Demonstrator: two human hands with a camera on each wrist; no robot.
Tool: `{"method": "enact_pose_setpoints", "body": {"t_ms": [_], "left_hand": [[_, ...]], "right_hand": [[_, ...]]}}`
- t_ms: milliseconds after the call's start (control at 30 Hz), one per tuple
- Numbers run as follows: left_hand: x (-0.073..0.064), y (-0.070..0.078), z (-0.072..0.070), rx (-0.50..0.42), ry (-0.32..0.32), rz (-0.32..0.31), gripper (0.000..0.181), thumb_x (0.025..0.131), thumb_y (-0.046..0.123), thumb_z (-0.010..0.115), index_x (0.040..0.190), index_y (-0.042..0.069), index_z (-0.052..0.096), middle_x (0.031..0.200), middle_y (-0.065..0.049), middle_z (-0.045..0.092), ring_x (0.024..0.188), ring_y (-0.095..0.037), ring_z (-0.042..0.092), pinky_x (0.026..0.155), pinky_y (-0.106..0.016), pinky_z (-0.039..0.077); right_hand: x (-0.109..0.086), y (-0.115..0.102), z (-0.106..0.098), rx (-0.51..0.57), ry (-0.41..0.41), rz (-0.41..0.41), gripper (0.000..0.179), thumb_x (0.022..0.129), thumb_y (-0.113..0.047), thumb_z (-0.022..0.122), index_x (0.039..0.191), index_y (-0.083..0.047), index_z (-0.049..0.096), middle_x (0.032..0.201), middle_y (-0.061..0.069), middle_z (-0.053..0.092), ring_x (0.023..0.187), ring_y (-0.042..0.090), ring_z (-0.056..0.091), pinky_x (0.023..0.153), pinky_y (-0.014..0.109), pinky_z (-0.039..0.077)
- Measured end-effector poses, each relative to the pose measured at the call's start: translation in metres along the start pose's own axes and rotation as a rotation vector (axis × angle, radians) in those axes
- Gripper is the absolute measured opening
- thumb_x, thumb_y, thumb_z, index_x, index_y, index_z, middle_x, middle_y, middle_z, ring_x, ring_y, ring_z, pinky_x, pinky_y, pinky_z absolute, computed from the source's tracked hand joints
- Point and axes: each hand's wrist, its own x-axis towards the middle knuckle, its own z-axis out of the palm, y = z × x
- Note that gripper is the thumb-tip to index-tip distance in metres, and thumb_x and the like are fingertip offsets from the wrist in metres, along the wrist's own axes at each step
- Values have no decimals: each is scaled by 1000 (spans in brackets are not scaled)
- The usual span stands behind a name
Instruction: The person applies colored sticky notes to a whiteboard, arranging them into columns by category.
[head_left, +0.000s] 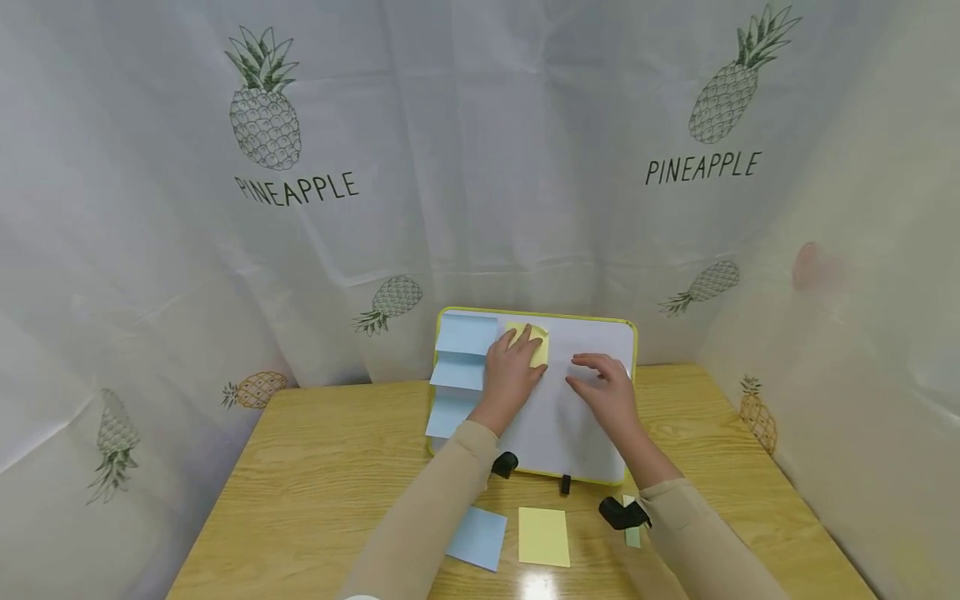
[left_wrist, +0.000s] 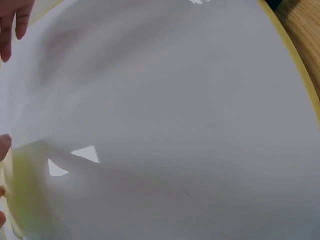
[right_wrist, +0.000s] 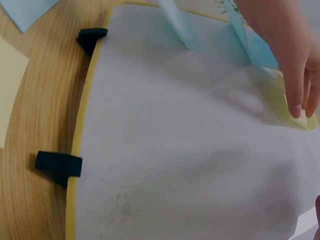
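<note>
A whiteboard [head_left: 551,433] with a yellow rim stands propped on the table. My left hand [head_left: 513,372] lies with outstretched fingers over a yellow sticky note [head_left: 539,356] near the board's top, pressing it on. In the right wrist view the fingers of that hand [right_wrist: 295,60] touch the note [right_wrist: 282,102], whose lower edge curls off the surface. To the right, my right hand [head_left: 609,396] hovers in front of the board, thumb and fingers apart with nothing between them. Blue sticky notes [head_left: 467,335] hang in a column down the board's left side.
On the table in front lie a blue pad of notes [head_left: 477,538], a yellow pad [head_left: 543,537] and a narrow green strip [head_left: 632,533], partly behind the right wrist's camera [head_left: 622,513]. Black feet [right_wrist: 60,164] support the board's lower edge. A pineapple-print curtain [head_left: 487,167] hangs behind.
</note>
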Motion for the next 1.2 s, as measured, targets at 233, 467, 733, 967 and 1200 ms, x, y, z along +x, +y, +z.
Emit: {"method": "enact_pose_setpoints", "body": {"t_ms": [233,467,733,967,1200], "left_hand": [[-1,6,-5,11,-59,-15,49,88,50,68,132,29,61,151,7,40,137,-19,34,109,-44,25],[-1,8,-6,-15,-73,16,52,87,50,70,132,28,61,152,7,38,138,-21,33,108,-44,30],[0,10,-6,-40,-137,118,58,82,54,72,133,29,60,151,8,40,137,-21,34,108,-45,31],[-13,9,-10,-145,-214,223,62,79,54,75,134,29,60,146,10,46,132,-18,40,106,-43,33],[-38,5,-14,-368,-258,210,57,76,45,82,127,25,64,129,10,59,123,-16,48,104,-39,36]], "right_hand": [[-15,4,-12,9,-30,20,29,83,-7,78,110,-2,70,115,10,65,106,26,51,86,40,38],[-26,10,-19,9,-42,33,31,83,-9,79,112,-3,70,116,10,64,108,29,52,86,38,38],[-37,12,-26,9,-71,24,32,82,-6,79,111,0,69,115,12,65,104,29,51,84,42,39],[-52,15,-33,-17,-128,-16,36,80,-5,80,114,-1,68,114,10,63,102,29,52,84,46,41],[-71,23,-37,-39,-200,-81,36,79,-11,82,112,-5,69,109,3,65,101,30,55,83,41,43]]}}
